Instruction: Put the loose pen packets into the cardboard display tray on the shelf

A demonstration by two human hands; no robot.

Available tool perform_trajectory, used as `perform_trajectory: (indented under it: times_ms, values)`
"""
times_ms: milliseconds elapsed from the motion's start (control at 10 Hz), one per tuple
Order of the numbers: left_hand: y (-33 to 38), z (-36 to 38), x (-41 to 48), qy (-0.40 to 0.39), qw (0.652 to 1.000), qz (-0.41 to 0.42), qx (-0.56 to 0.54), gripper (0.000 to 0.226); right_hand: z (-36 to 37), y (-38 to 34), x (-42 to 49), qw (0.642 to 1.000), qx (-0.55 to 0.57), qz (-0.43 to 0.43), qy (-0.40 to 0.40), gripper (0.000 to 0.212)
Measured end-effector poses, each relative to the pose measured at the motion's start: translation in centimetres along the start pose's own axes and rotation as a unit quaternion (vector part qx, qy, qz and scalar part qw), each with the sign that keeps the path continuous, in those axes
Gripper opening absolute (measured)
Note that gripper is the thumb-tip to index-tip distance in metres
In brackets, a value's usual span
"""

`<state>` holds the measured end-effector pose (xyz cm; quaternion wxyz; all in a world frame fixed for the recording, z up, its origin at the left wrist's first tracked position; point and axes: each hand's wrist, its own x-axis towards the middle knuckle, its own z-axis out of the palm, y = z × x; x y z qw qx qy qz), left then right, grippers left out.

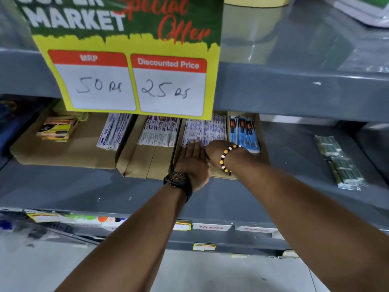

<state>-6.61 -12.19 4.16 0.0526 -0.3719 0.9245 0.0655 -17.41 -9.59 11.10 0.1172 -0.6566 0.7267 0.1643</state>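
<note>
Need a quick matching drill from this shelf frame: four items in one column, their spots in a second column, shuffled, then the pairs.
Items
1. watch
2. bead bracelet
3. blue pen packets
4. green packets

Places
A. loose on the bare shelf, far right, outside any tray
B. on the right wrist
C. rightmost slot of the cardboard tray
D. on the left wrist

Pairs: 1-D, 2-B, 3-C, 4-A
</note>
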Motion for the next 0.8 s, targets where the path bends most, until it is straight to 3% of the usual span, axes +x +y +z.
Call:
perform_trajectory:
  times_ms: [200,300,600,800]
  values:
    - [-0.2,-0.1,0.7,-0.046,0.999,-0.024,-0.013,0.068,0.6,0.3,0.5,1.000,0.012,0.005,0.016,0.030]
    - [-0.2,0.0,0.8,-0.031,0.999,-0.020,-0.004,0.068,0.7,0.3,0.4,0.998,0.018,0.010,0.052,0.029]
    - [-0.2,-0.3,0.5,-0.037,0.999,-0.008,-0.003,0.068,1.3,0.0,0.0,0.998,0.007,0.013,0.062,0.030]
    - [-0.3,0.2,-1.7,0.061,0.998,0.029,-0.015,0.070,2.3,0.4,-1.7,0.976,0.092,-0.010,0.197,0.034]
